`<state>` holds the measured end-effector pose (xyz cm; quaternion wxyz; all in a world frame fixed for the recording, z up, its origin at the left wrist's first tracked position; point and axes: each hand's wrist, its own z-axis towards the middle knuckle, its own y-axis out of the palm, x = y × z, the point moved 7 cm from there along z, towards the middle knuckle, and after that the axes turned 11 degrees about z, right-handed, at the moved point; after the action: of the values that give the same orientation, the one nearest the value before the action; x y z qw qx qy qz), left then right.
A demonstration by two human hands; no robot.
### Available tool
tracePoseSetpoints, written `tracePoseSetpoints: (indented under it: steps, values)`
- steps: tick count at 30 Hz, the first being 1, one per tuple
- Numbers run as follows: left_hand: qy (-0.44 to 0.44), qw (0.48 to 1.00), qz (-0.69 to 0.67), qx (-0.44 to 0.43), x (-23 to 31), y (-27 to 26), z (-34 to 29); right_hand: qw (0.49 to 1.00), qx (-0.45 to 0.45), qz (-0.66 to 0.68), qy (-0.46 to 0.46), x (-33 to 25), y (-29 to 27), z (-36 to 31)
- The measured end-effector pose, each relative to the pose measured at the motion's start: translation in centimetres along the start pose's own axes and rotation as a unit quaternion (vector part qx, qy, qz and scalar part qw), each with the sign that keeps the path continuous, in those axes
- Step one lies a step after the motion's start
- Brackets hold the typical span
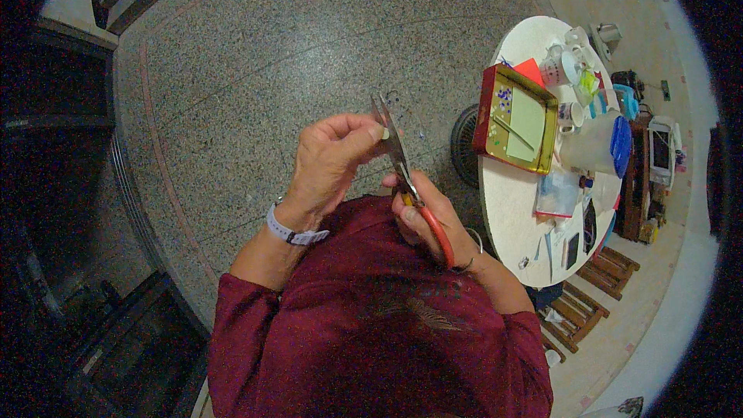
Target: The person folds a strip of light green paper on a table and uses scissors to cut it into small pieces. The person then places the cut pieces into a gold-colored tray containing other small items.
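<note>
My right hand (435, 213) grips a pair of scissors (397, 151) with an orange-red handle. The blades point up and away from me, slightly parted at the tips. A bit of yellow shows beside the fingers at the handle. Close against the blades, my left hand (333, 156) is closed in a pinch of thumb and forefinger. What lies in that pinch is too small to make out. A pale watch strap (294, 234) circles my left wrist. Tiny dark-blue bits (392, 98) appear just past the blade tips; I cannot tell whether they hang or lie on the floor.
On my right stands a white oval table (507, 220). It bears a red-and-gold tin (483, 128) with small beads inside, mugs (571, 114), a blue-lidded container (621, 147), a plastic bag (556, 192) and a phone (573, 250). Wooden stools (579, 317) stand beside it. Speckled floor (255, 54) stretches ahead.
</note>
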<state>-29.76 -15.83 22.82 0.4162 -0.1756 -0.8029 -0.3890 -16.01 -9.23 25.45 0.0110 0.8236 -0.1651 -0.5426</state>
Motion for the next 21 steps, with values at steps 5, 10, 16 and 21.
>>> tracePoseSetpoints:
  steps: [5,10,16,21]
  values:
    - [0.01,1.0,-0.018,-0.004,0.07,-0.01,0.06,1.0,0.008,-0.014,-0.002,0.31,-0.08,0.01]
    - [-0.007,1.0,-0.015,0.005,-0.31,0.19,-0.33,1.0,0.01,-0.006,-0.013,0.51,-0.19,0.05]
    - [0.019,1.0,-0.001,-0.001,-0.45,0.35,-0.18,1.0,0.008,0.002,0.001,0.61,-0.19,0.24]
    - [0.018,1.0,0.014,-0.001,-0.29,0.29,-0.02,1.0,-0.005,-0.005,-0.023,0.71,-0.09,0.39]
